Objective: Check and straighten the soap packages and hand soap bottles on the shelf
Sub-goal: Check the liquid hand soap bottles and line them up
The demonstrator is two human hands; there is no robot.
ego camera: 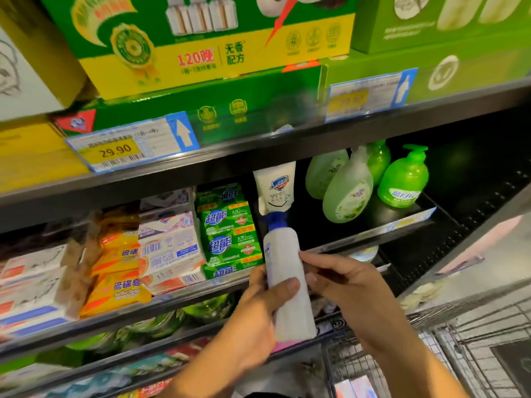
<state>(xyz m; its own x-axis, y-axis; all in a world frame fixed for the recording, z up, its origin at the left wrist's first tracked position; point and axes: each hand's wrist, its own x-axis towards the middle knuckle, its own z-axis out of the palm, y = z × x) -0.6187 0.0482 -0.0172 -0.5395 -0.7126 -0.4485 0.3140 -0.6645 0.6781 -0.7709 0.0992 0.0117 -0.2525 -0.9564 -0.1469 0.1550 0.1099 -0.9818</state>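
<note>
My left hand [267, 300] is wrapped around the lower half of a white hand soap bottle [283, 271] with a blue pump. My thumb lies across its front and my fingers are curled behind it. The bottle sits just below the centre of the view, in front of the middle shelf edge [184, 294], with its pump pointing to about 12 o'clock. My right hand [344, 280] comes in from 4 o'clock with its fingers stretched nearly straight, the tips touching the bottle's right side.

Directly above the pump, at 12 o'clock from the bottle, is a white refill pouch [274, 185] whose bottom edge meets the pump head. At 2 o'clock, green hand soap bottles [403, 179] stand on a raised black tray [402, 222]; the nearest pale one leans left.

At 10 o'clock is a stack of green soap packages [230, 234]. Beside it at 9 o'clock are white and lilac soap packages [169, 239], then orange ones [120, 271], tilted. On the shelf above, a yellow price tag [120, 150] reads 29.90. A wire cart [474, 354] is at 5 o'clock.
</note>
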